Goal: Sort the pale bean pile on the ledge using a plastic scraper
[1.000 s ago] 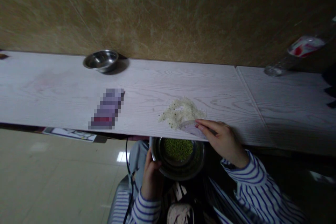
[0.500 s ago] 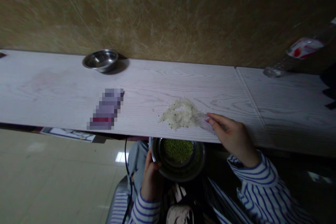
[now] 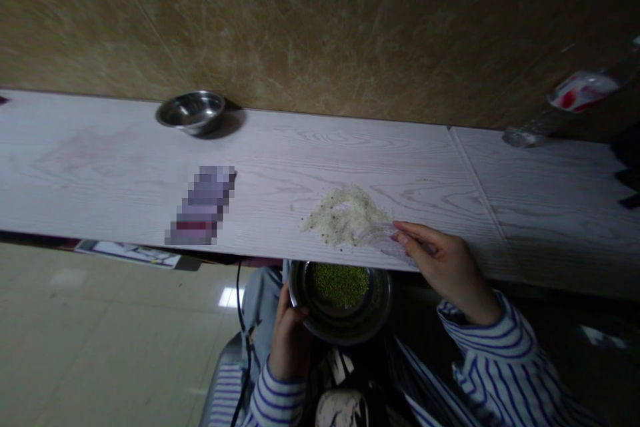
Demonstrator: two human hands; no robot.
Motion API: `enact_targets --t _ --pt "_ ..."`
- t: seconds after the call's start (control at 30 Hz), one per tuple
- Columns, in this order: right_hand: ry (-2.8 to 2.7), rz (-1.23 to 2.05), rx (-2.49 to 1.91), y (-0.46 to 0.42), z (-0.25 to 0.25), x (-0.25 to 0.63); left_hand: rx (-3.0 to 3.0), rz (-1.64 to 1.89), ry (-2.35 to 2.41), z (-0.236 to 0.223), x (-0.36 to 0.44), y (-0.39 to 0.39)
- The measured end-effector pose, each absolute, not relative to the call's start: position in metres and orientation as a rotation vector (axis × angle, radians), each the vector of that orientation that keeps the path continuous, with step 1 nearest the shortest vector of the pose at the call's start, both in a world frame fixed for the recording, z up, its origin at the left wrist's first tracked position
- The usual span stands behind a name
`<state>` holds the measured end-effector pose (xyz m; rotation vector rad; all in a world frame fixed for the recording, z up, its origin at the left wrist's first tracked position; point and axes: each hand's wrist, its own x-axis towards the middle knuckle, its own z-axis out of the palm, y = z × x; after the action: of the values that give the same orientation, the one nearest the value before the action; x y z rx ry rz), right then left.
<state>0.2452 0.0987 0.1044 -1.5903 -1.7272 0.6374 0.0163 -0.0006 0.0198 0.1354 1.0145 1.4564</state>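
My left hand [image 3: 289, 340] grips the rim of a steel bowl [image 3: 340, 332] held just below the table edge. Green mung beans [image 3: 340, 285] lie in the bowl. My right hand [image 3: 445, 263] rests at the table edge, pinching a clear plastic scraper-like piece [image 3: 383, 241] between thumb and fingers. That piece touches the right side of a heap of pale grains or husks [image 3: 340, 217] with dark specks, which lies on the table just above the bowl.
A small empty steel bowl [image 3: 191, 112] stands at the table's back edge. A pixelated flat object [image 3: 203, 205] lies left of the heap. A plastic bottle with a red-and-white label [image 3: 565, 107] lies at the far right. Marbled brown wall backs the pale wood-grain table [image 3: 100, 160]; tiled floor shows below left.
Compared with a second ago, my right hand and the plastic piece have shifted right along the heap's edge. Between the last two frames they barely move. The bowl and my left hand stay put.
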Motion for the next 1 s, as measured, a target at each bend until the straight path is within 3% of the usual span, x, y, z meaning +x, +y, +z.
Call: enact_targets --t 1.0 --pt "-1.717 0.678 -1.603 0.093 0.103 0.247 0.123 1.441 0.953 0.019 0.017 -0.002"
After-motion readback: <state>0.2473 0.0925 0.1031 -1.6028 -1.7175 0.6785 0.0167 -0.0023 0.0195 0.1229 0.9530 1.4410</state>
